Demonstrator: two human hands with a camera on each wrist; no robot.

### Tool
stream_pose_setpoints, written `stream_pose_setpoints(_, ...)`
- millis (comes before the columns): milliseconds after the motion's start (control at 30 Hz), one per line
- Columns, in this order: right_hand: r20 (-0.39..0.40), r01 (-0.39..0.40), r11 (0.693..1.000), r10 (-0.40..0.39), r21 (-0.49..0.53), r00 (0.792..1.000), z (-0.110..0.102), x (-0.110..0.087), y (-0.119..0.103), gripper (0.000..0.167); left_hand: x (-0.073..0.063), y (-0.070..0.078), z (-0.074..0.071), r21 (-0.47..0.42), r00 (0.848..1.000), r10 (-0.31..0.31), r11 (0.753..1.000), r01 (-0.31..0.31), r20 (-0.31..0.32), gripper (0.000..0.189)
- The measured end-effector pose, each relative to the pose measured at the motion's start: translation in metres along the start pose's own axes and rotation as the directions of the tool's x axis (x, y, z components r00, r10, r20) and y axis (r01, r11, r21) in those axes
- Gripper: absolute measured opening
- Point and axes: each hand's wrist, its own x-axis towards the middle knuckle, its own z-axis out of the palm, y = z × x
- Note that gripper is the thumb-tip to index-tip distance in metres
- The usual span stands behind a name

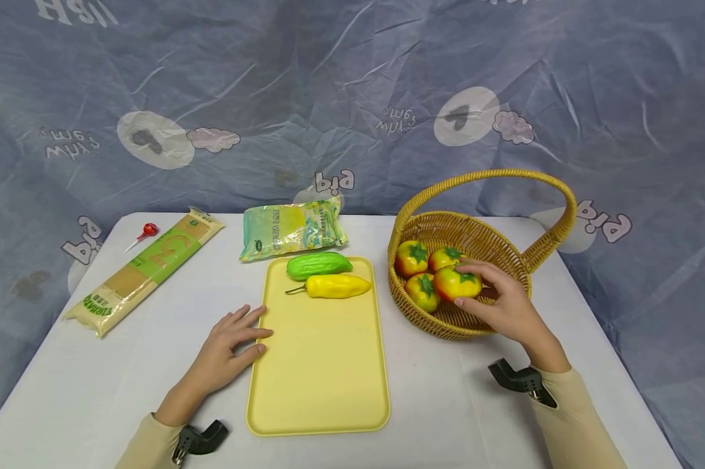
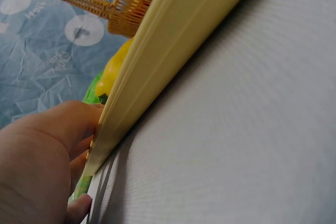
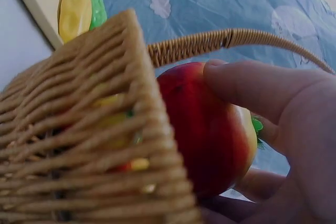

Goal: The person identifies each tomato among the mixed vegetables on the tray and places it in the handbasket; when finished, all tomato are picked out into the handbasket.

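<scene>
In the head view, my right hand (image 1: 501, 301) reaches into the wicker basket (image 1: 519, 283). Its thumb and fingers grip a red-and-yellow tomato (image 1: 457, 284) with a green leafy top. Several similar tomatoes (image 1: 412, 258) lie beside it in the basket. The right wrist view shows the held tomato (image 3: 202, 129) close behind the basket's rim, its red side toward the camera. My left hand (image 1: 226, 348) rests at the left edge of the yellow tray (image 1: 317, 365), its fingers loosely extended and touching the rim. A green bitter melon (image 1: 319, 265) and a yellow pepper (image 1: 337, 286) lie on the tray's far end.
Behind the tray lies a green-and-yellow packet (image 1: 294, 228). On the left are a long noodle package (image 1: 147, 270) and a red lollipop (image 1: 150, 230). The basket's tall handle (image 1: 487, 174) arches over its opening. A blue-grey cloth (image 1: 305, 98) hangs behind the white table (image 1: 446, 404).
</scene>
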Motion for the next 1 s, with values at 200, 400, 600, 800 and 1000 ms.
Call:
stream_pose_setpoints(200, 0.015, -0.027, 0.999, 0.028, -0.016, 1.0, -0.001, -0.002, 0.01, 0.048, -0.001, -0.001, 0.001, -0.001, 1.0, 0.001, 1.0, -0.001, -0.004, 0.026)
stream_pose_setpoints(400, 0.044, -0.045, 0.998, 0.046, -0.035, 0.998, -0.003, -0.001, 0.014, 0.045, -0.001, -0.001, 0.001, 0.0, 1.0, 0.002, 1.0, -0.002, -0.004, 0.026)
stream_pose_setpoints(600, 0.06, -0.079, 0.995, 0.083, -0.064, 0.995, -0.006, 0.001, 0.014, 0.044, 0.0, -0.001, 0.0, -0.002, 1.0, 0.0, 1.0, 0.0, 0.002, 0.026)
stream_pose_setpoints(800, 0.055, -0.083, 0.991, 0.089, -0.105, 0.995, -0.008, 0.002, 0.014, 0.045, 0.0, -0.001, -0.001, -0.001, 1.0, -0.008, 1.0, 0.008, 0.007, 0.026)
stream_pose_setpoints(1000, 0.063, -0.09, 0.982, 0.102, -0.164, 0.993, -0.007, 0.003, 0.015, 0.044, 0.0, 0.0, 0.0, -0.008, 1.0, 0.0, 1.0, 0.0, 0.001, 0.026)
